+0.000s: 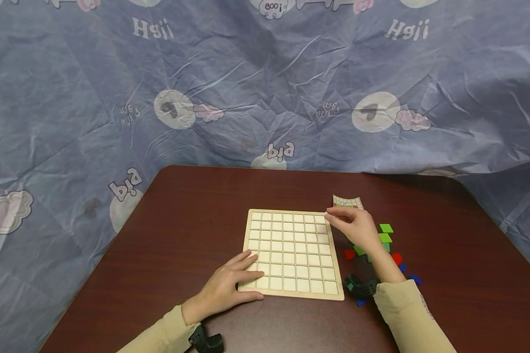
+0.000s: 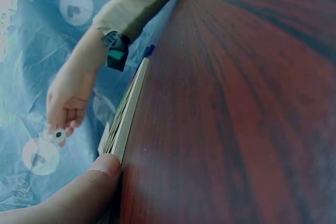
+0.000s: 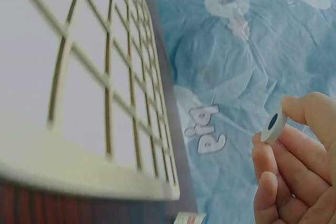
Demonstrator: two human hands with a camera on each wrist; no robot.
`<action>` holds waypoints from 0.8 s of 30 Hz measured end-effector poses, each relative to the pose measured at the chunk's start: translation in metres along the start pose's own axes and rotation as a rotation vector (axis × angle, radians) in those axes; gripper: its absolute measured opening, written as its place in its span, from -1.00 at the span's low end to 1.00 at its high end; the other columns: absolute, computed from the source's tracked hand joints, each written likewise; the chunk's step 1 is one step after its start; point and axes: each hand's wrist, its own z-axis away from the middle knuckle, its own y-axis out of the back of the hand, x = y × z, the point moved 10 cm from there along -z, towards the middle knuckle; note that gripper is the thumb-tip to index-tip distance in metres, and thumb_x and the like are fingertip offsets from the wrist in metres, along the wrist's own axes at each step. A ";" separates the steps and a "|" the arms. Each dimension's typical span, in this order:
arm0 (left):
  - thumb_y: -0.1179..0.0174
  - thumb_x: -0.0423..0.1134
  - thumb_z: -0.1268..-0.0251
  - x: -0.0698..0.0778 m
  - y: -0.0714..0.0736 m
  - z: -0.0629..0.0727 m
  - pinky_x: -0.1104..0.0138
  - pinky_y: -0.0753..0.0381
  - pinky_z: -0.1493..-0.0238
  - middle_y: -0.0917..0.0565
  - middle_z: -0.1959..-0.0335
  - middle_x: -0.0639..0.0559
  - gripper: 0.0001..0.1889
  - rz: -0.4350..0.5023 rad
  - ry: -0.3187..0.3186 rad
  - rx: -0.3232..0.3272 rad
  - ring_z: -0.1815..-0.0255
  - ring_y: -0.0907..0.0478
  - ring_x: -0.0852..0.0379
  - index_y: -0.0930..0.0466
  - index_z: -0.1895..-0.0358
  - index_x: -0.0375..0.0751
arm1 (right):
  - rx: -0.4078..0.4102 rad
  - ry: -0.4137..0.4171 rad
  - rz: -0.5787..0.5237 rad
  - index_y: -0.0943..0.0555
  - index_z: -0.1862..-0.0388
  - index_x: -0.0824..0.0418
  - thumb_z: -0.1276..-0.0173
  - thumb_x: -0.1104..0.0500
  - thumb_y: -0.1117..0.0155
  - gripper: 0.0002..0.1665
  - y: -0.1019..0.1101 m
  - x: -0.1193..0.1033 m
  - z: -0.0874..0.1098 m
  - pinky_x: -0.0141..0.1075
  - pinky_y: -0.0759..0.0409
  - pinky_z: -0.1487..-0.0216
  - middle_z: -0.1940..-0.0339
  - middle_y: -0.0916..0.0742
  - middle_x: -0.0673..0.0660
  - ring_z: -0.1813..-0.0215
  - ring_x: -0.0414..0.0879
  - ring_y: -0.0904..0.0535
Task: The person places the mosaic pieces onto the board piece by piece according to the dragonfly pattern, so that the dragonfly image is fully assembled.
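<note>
A square pale wooden board with a grid of shallow cells lies on the dark table. My left hand rests on its lower left corner with fingers spread, and in the left wrist view the thumb touches the board's edge. Over the upper right corner of the board, my right hand pinches a small white disc with a black dot, like an eye piece, between thumb and fingertips. The disc shows clear above the board in the right wrist view.
Right of the board, partly under the right arm, lie loose flat pieces: green squares, red pieces and blue ones. A printed grid card sits behind the right hand. A blue patterned cloth hangs behind the table.
</note>
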 end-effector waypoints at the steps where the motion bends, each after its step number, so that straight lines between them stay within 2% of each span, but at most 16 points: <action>1: -0.26 0.19 -0.09 0.000 0.000 0.000 0.02 -0.36 -0.23 -0.40 -0.30 -0.15 -0.49 0.005 0.000 -0.001 -0.41 -0.15 -0.07 -0.65 -0.05 -0.02 | -0.007 -0.002 -0.015 -0.65 -0.05 0.16 -0.28 -0.12 -0.27 -0.51 -0.002 -0.002 -0.001 -0.14 -0.61 0.16 -0.01 -0.68 0.14 0.05 0.03 -0.61; 6: -0.26 0.18 -0.09 0.001 0.000 0.001 0.01 -0.36 -0.23 -0.39 -0.30 -0.16 -0.49 0.011 -0.006 0.004 -0.41 -0.15 -0.08 -0.65 -0.05 -0.02 | -0.052 -0.002 -0.103 -0.63 -0.06 0.17 -0.25 -0.09 -0.31 -0.50 -0.016 -0.013 -0.006 -0.18 -0.62 0.13 0.05 -0.70 0.13 0.07 0.00 -0.63; 11: -0.27 0.18 -0.09 0.001 0.000 0.001 0.02 -0.36 -0.23 -0.39 -0.30 -0.15 -0.49 0.004 -0.009 0.011 -0.41 -0.16 -0.08 -0.66 -0.05 -0.02 | -0.086 0.013 -0.183 -0.60 -0.08 0.26 -0.25 0.03 -0.34 -0.51 -0.031 -0.024 -0.012 -0.25 -0.62 0.13 0.04 -0.69 0.19 0.05 0.03 -0.62; 18: -0.29 0.17 -0.07 0.003 0.002 0.000 0.03 -0.38 -0.21 -0.42 -0.27 -0.18 -0.50 -0.003 -0.033 0.031 -0.39 -0.19 -0.11 -0.67 -0.02 -0.03 | -0.141 -0.001 -0.262 -0.58 -0.07 0.30 -0.23 0.19 -0.34 -0.57 -0.054 -0.035 -0.019 -0.19 -0.62 0.07 -0.04 -0.65 0.24 -0.05 0.09 -0.58; 24: -0.28 0.18 -0.07 0.002 0.002 0.000 0.03 -0.37 -0.23 -0.42 -0.28 -0.17 -0.50 0.002 -0.018 0.024 -0.39 -0.19 -0.10 -0.67 -0.03 -0.01 | -0.190 -0.023 -0.318 -0.57 -0.07 0.31 -0.22 0.27 -0.32 -0.58 -0.074 -0.036 -0.023 -0.17 -0.61 0.03 -0.07 -0.64 0.21 -0.11 0.08 -0.55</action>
